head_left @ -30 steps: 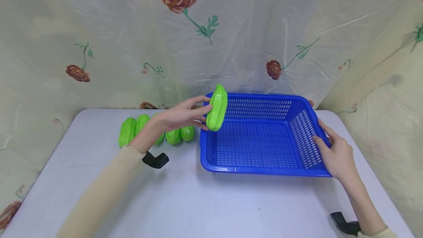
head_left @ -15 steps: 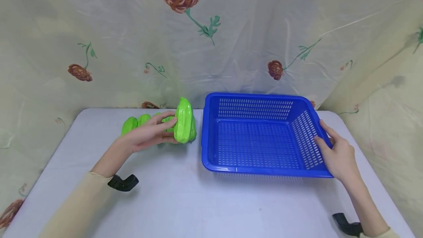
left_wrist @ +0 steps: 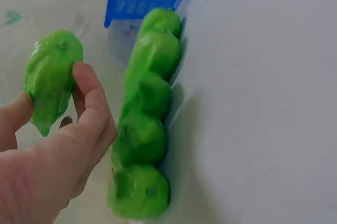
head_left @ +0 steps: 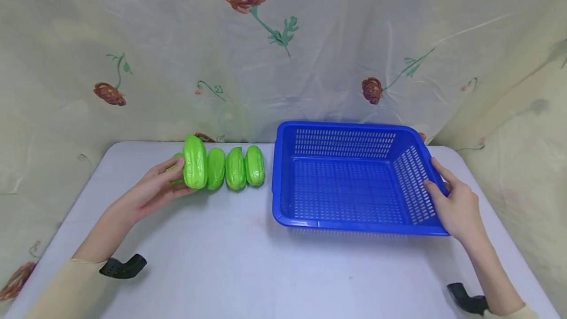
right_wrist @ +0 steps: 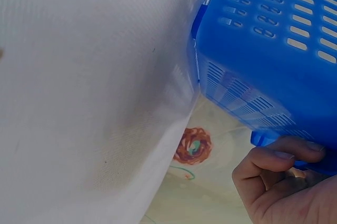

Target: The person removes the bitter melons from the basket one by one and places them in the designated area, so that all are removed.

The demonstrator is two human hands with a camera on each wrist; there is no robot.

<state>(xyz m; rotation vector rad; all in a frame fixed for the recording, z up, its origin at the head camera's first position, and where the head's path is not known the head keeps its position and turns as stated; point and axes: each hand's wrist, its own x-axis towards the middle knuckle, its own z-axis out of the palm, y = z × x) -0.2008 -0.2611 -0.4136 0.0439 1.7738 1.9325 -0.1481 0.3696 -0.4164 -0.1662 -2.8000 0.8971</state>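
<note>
My left hand (head_left: 152,188) pinches a glossy bright green, ridged, elongated vegetable (head_left: 195,162) between thumb and fingers, held upright above the table's left part. In the left wrist view that green vegetable (left_wrist: 51,74) shows a blunt upper end and a pointed lower tip. Below and beside it lie several matching vegetables (head_left: 236,169) side by side in a row; the hand and the held one partly cover those at the left end in the head view. My right hand (head_left: 459,206) grips the right rim of a blue perforated plastic basket (head_left: 345,191), whose inside holds nothing.
A white-covered table (head_left: 248,270) carries everything. Floral-printed sheeting (head_left: 319,53) stands behind the table and at both sides. The basket's left wall is just right of the row. Black curved pieces (head_left: 123,266) sit at both wrists.
My left hand has carried the green vegetable leftward and down, from over the basket's left rim to over the row's left end. The right hand stays on the basket.
</note>
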